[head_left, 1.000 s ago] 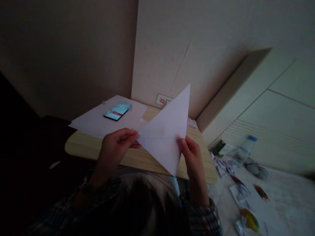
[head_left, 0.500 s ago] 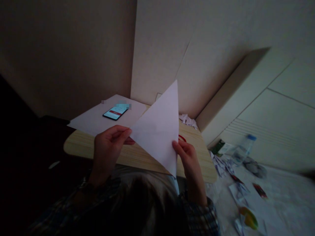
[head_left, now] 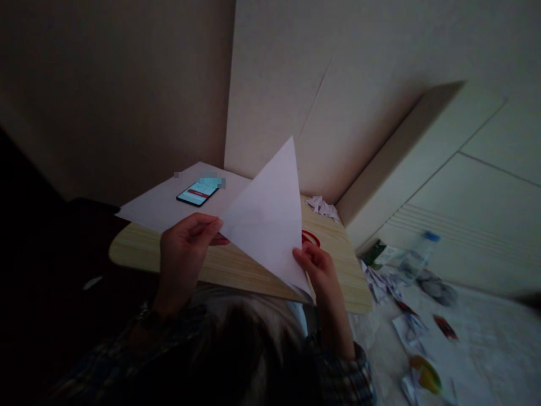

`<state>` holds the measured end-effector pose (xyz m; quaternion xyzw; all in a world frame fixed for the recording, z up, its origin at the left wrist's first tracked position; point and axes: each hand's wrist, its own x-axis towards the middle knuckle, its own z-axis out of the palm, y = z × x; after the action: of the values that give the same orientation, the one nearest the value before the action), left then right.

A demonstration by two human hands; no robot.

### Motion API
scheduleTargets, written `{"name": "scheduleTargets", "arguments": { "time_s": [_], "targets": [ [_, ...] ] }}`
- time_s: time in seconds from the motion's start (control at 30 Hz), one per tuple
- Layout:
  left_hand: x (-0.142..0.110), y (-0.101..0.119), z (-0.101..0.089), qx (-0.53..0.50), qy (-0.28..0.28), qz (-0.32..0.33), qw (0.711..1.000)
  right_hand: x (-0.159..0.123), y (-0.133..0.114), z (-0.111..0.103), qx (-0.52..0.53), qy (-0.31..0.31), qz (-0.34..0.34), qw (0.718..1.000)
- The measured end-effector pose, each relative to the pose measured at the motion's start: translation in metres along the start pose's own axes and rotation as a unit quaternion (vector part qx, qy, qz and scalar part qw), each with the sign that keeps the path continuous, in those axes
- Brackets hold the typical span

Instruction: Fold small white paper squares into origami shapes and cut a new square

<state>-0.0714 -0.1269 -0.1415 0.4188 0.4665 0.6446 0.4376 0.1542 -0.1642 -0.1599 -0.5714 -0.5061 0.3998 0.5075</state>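
Observation:
Both my hands hold up a white sheet of paper (head_left: 266, 214), which looks like a triangle with one point upward. My left hand (head_left: 188, 245) pinches its left corner between thumb and fingers. On the right edge, my right hand (head_left: 319, 270) grips it with the thumb in front and the fingers partly hidden behind. The lower corner curls near my right wrist. Beyond my left hand, a phone (head_left: 198, 193) with a lit screen lies on another large white sheet (head_left: 156, 210). Just behind my right hand is a red looped object (head_left: 313, 237), partly covered by the paper.
A light wooden table (head_left: 139, 248) stands before me, with folded paper pieces (head_left: 323, 208) at its far right corner. To the right, a pale bed surface (head_left: 490, 332) bears a clear bottle (head_left: 420, 256), more folded papers (head_left: 378, 282) and a yellow-green round item (head_left: 426, 375).
The held paper's top point has tilted slightly left, and its lower corner has swung right and curled. More of the red looped object shows. Both hands keep their hold.

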Motion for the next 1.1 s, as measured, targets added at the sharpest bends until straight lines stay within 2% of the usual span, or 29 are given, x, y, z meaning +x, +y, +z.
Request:
{"name": "scheduleTargets", "arguments": {
  "time_s": [0.13, 0.4, 0.63, 0.77, 1.0, 1.1],
  "targets": [
    [0.0, 0.0, 0.0, -0.008, 0.003, -0.003, 1.0, 0.002, 0.005, 0.002, -0.016, 0.009, -0.012, 1.0],
    [0.008, -0.007, 0.0, -0.027, 0.023, 0.009, 0.999, -0.002, 0.004, 0.009, -0.012, -0.063, -0.011, 0.998],
    [0.005, -0.004, 0.002, -0.037, 0.015, 0.012, 0.999, -0.003, 0.007, 0.001, -0.028, -0.052, 0.023, 0.998],
    [0.005, -0.003, 0.001, -0.043, 0.033, 0.014, 0.998, -0.005, 0.003, 0.0, -0.014, -0.069, 0.02, 0.997],
    [0.005, -0.003, 0.001, -0.044, 0.033, 0.021, 0.998, -0.007, 0.006, -0.008, -0.014, -0.034, 0.019, 0.999],
    [0.005, -0.003, 0.0, -0.044, 0.031, 0.018, 0.998, -0.007, 0.002, -0.008, -0.007, -0.042, 0.008, 0.999]
  ]
}}
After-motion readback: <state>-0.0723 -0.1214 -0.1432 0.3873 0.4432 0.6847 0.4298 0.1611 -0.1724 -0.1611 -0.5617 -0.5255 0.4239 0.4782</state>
